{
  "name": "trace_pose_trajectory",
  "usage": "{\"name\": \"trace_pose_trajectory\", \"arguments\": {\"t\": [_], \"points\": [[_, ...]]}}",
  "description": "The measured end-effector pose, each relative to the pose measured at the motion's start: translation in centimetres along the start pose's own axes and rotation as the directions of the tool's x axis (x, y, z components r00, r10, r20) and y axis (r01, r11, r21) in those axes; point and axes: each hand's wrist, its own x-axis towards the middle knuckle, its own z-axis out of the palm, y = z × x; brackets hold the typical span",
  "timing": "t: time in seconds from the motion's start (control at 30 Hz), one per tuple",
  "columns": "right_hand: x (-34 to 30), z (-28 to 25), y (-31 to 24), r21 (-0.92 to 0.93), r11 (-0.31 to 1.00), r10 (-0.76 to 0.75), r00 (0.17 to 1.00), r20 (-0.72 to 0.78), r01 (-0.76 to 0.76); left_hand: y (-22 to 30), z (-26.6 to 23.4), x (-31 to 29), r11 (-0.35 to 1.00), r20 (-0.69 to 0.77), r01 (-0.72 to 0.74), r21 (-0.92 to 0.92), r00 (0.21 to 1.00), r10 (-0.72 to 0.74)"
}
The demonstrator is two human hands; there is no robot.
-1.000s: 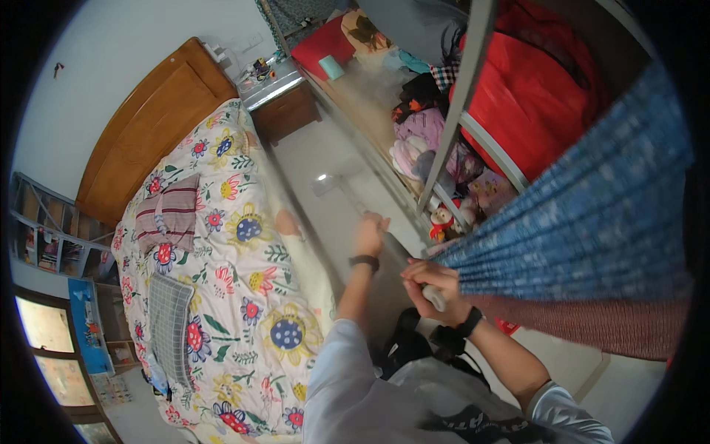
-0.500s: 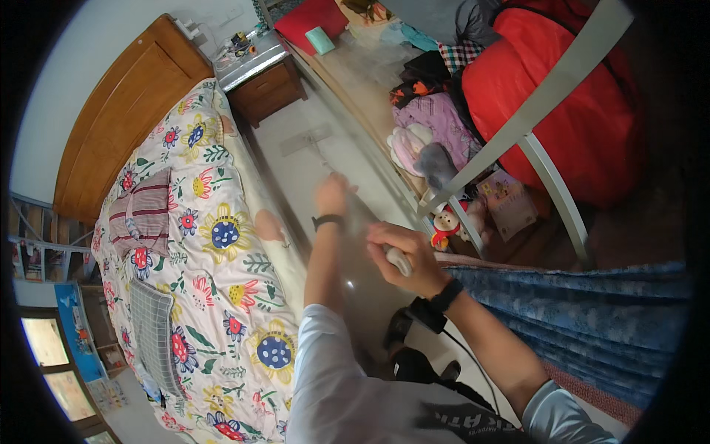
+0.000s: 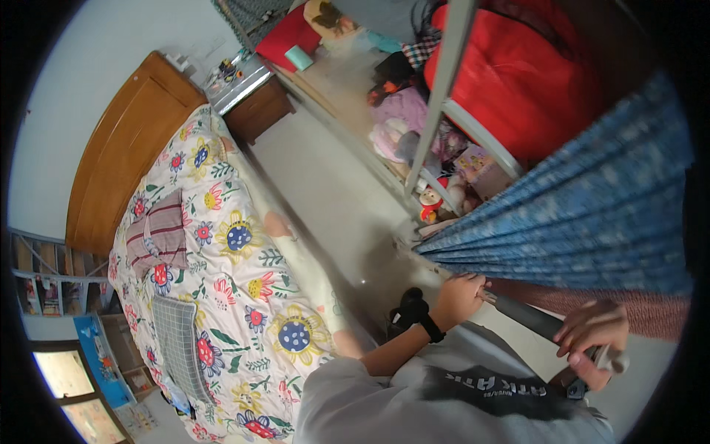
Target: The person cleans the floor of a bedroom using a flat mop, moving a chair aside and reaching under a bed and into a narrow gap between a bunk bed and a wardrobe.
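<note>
Both of my hands are closed round the pole of a flat mop (image 3: 526, 317), at the lower right. My left hand (image 3: 460, 297) grips it nearer the middle of the view, below the blue curtain. My right hand (image 3: 594, 342) holds the thick dark grey grip close to its pale end. The pole lies slanted across the front of my body, and its far part is hidden behind my left hand. I cannot make out the mop's flat head now. A dark band sits on my left wrist.
A bed with a flowered cover (image 3: 240, 266) runs along the left. On the right stand a metal bed frame (image 3: 436, 96), a large red bag (image 3: 510, 81), soft toys and a blue curtain (image 3: 562, 200). Pale floor (image 3: 318, 174) leads between them to a wooden nightstand (image 3: 259, 107).
Both hands have swung from the middle of the aisle to the lower right, pulling the mop back. Its flat head, earlier on the floor ahead, no longer shows there. The view has turned.
</note>
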Motion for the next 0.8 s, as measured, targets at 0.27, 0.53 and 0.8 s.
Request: {"name": "trace_pose_trajectory", "arguments": {"t": [0.27,0.53,0.8], "points": [[-5.7,2.3,-0.2,0.298,0.935,-0.185,0.981,-0.053,0.193,1.2,3.2,-3.2,0.994,0.084,-0.11,0.008,0.99,0.109],[-7.1,6.6,5.6,0.241,0.924,-0.258,0.948,-0.187,0.298,-3.5,1.4,-1.7,0.996,-0.128,0.031,0.081,0.992,-0.02],[-13.0,8.5,13.2,0.032,0.972,-0.235,0.972,0.001,0.235,-7.6,7.3,-3.8,0.947,-0.069,0.192,0.258,0.981,-0.181]]}}
